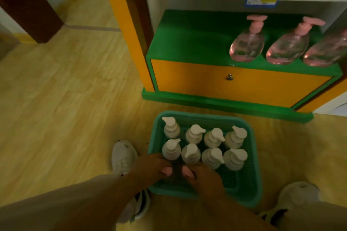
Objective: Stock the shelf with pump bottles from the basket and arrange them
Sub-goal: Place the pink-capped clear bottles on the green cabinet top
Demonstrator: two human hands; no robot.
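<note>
Head view: teal basket [251, 159] on floor, eight white pump bottles [189, 154] upright inside. Left hand [150, 167] and right hand [202, 176] each grasp a pink pump top at the basket's near side. Three pink bottles [247, 45] on green shelf [187, 43].

Both hands, left hand [152, 167] and right hand [204, 176], grip pink-capped bottles inside the teal plastic basket [253, 165]; eight white pump bottles [190, 153] stand beyond them.

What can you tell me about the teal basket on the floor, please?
The basket is a teal plastic tub with rounded corners, a solid rim and mesh-like perforated walls and base. It sits flat on the wooden floor, in front of the green and orange cabinet, between the person's shoes. Eight white pump bottles stand upright inside in two rows of four, filling its far part. Both hands reach into its near part: the left hand and right hand each sit over something pink, blurred.
</note>
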